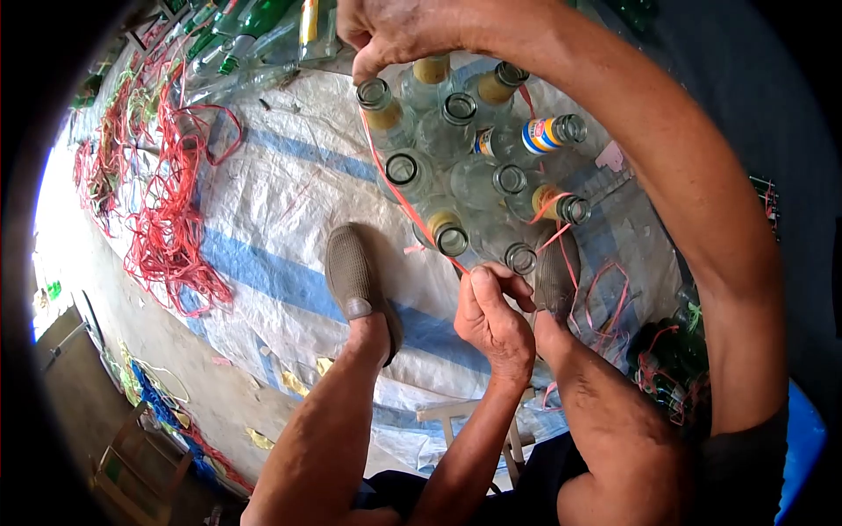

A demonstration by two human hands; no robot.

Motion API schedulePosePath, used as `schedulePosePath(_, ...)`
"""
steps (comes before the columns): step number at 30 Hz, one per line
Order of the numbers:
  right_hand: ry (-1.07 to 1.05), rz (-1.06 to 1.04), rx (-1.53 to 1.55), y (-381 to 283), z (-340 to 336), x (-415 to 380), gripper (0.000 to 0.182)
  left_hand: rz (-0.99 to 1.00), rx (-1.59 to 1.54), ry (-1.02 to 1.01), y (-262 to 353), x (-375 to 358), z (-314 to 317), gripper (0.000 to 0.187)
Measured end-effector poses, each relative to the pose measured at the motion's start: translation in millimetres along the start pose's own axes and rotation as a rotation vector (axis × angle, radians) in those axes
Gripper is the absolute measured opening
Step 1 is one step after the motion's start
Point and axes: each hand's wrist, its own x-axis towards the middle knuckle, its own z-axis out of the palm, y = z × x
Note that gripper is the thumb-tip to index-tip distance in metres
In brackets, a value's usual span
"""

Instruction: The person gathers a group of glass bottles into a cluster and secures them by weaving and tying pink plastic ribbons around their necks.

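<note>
A cluster of clear glass bottles point(436, 138) stands upright, packed together, between and just beyond my feet. Some have yellowish neck labels, and one bottle with a blue, white and orange label point(542, 135) leans outward to the right. A thin red plastic strap point(396, 188) runs along the left side of the cluster. My left hand point(495, 320) pinches this strap at the near side, close to the bottle mouths. Around the far side reaches my right arm. My right hand point(395, 35) is closed by the far-left bottle's mouth; whatever lies in its fingers is hidden.
A tangle of red strapping point(167, 202) lies to the left. Green and clear bottles point(254, 39) lie at the upper left. Beneath is a white and blue woven sheet point(281, 206), with my shoes point(355, 267) on it. Dark bottles point(671, 355) sit at the right.
</note>
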Motion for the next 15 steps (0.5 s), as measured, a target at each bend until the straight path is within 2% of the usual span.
schedulePosePath(2, 0.034, 0.000, 0.091, 13.5, -5.2, -2.5, 0.033, -0.005, -0.002, 0.005, 0.2, 0.1, -0.4, 0.040)
schedulePosePath(6, -0.048, 0.137, 0.115, 7.4, -33.4, -14.9, 0.033, -0.013, 0.001, 0.001, 0.4, 0.5, -0.2, 0.040)
schedulePosePath(7, -0.090, 0.126, 0.220, 15.8, -34.8, -13.0, 0.034, -0.010, 0.008, 0.002, -1.0, 0.9, -0.5, 0.040)
schedulePosePath(10, -0.043, 0.147, 0.205, 36.6, -21.6, -15.3, 0.033, -0.001, 0.029, 0.014, -3.3, 2.7, -1.1, 0.040)
schedulePosePath(11, -0.024, 0.148, 0.363, 46.5, -10.4, -16.5, 0.033, 0.000, 0.037, 0.020, -3.3, 3.8, -1.6, 0.041)
schedulePosePath(13, 0.061, -0.033, 0.433, 57.6, -0.3, -16.9, 0.035, 0.006, 0.060, 0.029, -0.6, 7.3, -2.3, 0.040)
schedulePosePath(15, 0.034, 0.208, 0.392, 64.0, -3.9, -31.1, 0.037, 0.019, 0.087, 0.038, -1.1, 10.5, -4.3, 0.039)
